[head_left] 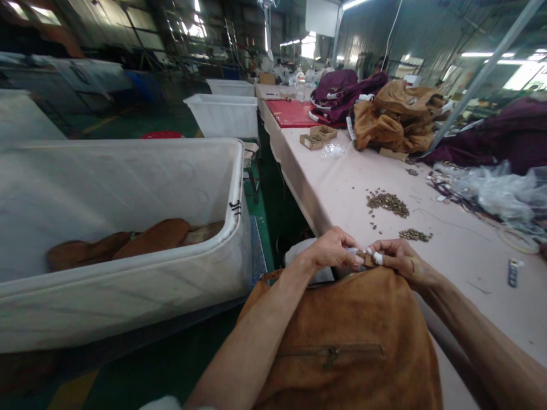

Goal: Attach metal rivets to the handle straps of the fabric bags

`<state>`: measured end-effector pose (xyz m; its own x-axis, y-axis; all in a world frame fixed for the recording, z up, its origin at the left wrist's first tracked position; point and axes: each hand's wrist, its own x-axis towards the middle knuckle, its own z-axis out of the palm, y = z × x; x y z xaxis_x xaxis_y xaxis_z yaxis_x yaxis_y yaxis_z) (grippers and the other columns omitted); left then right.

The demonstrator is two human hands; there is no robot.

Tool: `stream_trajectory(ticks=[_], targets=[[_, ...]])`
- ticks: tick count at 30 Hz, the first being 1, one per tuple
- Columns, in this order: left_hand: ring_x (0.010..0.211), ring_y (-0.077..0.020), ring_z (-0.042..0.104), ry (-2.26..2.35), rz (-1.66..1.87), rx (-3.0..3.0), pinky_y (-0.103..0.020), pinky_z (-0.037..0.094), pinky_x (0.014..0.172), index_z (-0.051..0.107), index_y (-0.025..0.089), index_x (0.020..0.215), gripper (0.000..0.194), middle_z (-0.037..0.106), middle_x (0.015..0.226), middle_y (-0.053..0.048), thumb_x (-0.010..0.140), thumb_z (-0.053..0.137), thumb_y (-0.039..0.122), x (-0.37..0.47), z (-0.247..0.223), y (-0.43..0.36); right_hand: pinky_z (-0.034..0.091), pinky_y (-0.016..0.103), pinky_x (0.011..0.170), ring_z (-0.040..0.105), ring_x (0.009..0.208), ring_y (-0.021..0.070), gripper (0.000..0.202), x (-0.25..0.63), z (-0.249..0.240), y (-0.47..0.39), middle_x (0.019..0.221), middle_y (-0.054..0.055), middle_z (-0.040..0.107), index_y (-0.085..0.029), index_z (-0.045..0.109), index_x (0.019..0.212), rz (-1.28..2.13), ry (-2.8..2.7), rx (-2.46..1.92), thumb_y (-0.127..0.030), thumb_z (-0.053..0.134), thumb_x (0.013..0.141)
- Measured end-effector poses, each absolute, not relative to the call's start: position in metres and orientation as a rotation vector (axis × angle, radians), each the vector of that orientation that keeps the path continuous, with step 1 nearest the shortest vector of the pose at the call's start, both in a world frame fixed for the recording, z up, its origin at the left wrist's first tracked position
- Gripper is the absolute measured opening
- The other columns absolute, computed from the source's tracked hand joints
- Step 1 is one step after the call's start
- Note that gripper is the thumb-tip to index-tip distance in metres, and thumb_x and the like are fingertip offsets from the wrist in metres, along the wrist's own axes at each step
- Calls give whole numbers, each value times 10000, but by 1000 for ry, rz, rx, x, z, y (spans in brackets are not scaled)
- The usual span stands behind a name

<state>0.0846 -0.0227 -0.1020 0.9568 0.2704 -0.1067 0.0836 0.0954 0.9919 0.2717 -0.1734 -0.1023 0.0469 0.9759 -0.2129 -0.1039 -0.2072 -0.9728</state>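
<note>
A brown suede-like bag (363,319) with a zipped pocket (331,353) on its face leans against the table edge in front of me. At its top edge, both hands meet around a small brown tab (368,259). My left hand (335,249) is closed, its thumb and fingers pinching the tab's left side. From the other side my right hand (397,259) grips the tab between thumb and forefinger. White wrapping covers some fingertips. Just beyond the hands lie a larger pile of small brass-coloured metal pieces (388,204) and a smaller pile (415,235).
To the left stands a large white bin (243,188) with brown pieces (149,242) inside. Further along the table (316,176) are small cardboard boxes (314,140), a brown bag heap (395,114), purple bags (342,94) and clear plastic (504,191). A slanting metal pole (482,74) rises at right.
</note>
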Motion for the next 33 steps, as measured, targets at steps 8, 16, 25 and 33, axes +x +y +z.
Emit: stream_trajectory(ticks=[8, 16, 25, 33], targets=[[496, -84, 506, 368, 155, 1329, -191, 322, 475, 746, 60, 790, 423, 666, 610, -46, 569, 900, 387, 102, -112, -23, 442, 259, 637, 618, 783, 173, 334, 294, -78, -186, 922, 41, 711, -177, 699, 1034, 1210, -1243, -1532, -276, 859, 758], [502, -75, 490, 293, 157, 1282, -197, 301, 488, 740, 55, 786, 408, 656, 606, -44, 622, 887, 399, 97, -124, -13, 523, 262, 698, 699, 778, 176, 414, 310, -104, -176, 920, 90, 771, -148, 738, 1087, 1501, -999, -1321, -228, 901, 714], [510, -79, 485, 299, 186, 1269, -201, 298, 497, 739, 55, 797, 400, 659, 609, -41, 621, 875, 388, 90, -135, -12, 565, 276, 766, 735, 869, 196, 404, 301, -105, -169, 1007, 115, 782, -154, 729, 1104, 1491, -1005, -1285, -247, 886, 744], [497, -78, 471, 416, 286, 1344, -196, 278, 469, 747, 65, 765, 346, 661, 590, -37, 662, 836, 383, 87, -130, -14, 575, 334, 641, 696, 659, 209, 425, 374, -104, -177, 784, 79, 757, -136, 732, 1004, 407, -899, -1863, -461, 805, 740]])
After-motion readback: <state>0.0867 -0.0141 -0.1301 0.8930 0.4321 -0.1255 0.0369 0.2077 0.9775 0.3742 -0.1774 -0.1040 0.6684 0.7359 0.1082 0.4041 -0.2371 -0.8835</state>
